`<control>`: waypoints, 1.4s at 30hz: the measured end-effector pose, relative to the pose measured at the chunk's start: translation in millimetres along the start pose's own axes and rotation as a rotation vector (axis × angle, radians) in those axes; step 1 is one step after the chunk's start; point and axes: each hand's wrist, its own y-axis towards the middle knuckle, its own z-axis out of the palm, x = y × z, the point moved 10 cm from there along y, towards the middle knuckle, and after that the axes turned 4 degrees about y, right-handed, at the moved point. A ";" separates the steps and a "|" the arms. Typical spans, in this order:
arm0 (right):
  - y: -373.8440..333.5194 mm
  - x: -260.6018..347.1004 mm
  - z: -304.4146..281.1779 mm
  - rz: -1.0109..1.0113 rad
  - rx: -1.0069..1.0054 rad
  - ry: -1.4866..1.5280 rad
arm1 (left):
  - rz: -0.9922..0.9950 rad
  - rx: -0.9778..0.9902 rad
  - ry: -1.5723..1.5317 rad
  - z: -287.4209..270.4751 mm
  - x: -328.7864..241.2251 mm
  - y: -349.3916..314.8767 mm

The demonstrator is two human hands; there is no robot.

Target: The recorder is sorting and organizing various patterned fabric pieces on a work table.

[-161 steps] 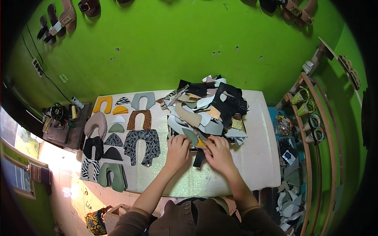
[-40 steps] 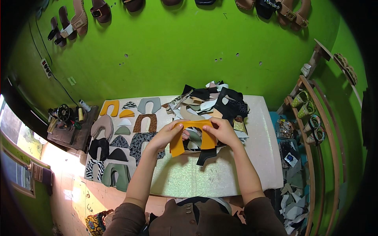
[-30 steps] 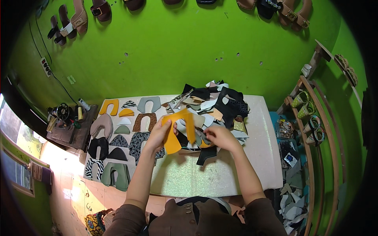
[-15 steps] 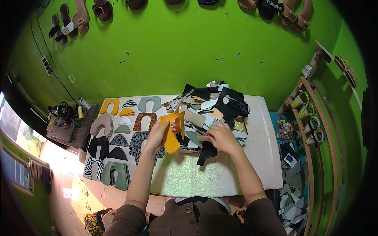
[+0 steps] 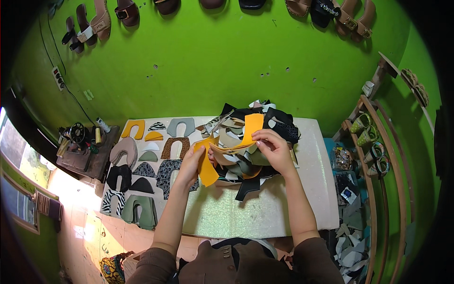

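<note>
Between my hands are yellow leather cut pieces (image 5: 254, 127), curved and lying in layers, with a beige underside showing along one edge. My left hand (image 5: 190, 164) is closed on their left part, where one yellow end hangs down. With thumb and fingertips, my right hand (image 5: 275, 147) pinches the right part, whose other end stands up. Both hands are above a heap of mixed scraps (image 5: 279, 118) in black, white, grey and beige. A black scrap (image 5: 247, 188) sticks out at the heap's near side.
Sorted U-shaped and half-round pieces lie in rows on the left of the pale table (image 5: 227, 215), among them a yellow U-shaped piece (image 5: 134, 128) and green ones (image 5: 138, 211). A sewing machine (image 5: 76, 135) stands left. At right is a wooden rack (image 5: 380, 189) with sandals.
My right hand has left a small beige scrap at the heap and now grips the yellow pieces. Their right part has been drawn out to the right and upward.
</note>
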 end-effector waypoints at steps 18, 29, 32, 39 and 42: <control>6.6 -52.8 34.0 0.057 0.152 -0.144 | 0.006 -0.085 -0.029 1.5 9.9 4.7; -66.1 -50.2 104.9 -0.213 0.159 -0.850 | 0.072 -0.068 -0.027 -11.9 23.3 8.3; -69.2 -59.0 107.2 -0.188 0.135 -0.949 | 0.064 -0.078 -0.021 -13.8 25.7 7.7; -71.3 -100.7 103.2 -0.005 0.298 -0.981 | 0.047 -0.081 -0.035 -9.9 26.7 2.2; -63.4 -79.9 96.7 -0.014 0.270 -0.841 | 0.052 -0.093 -0.052 -13.9 21.4 1.3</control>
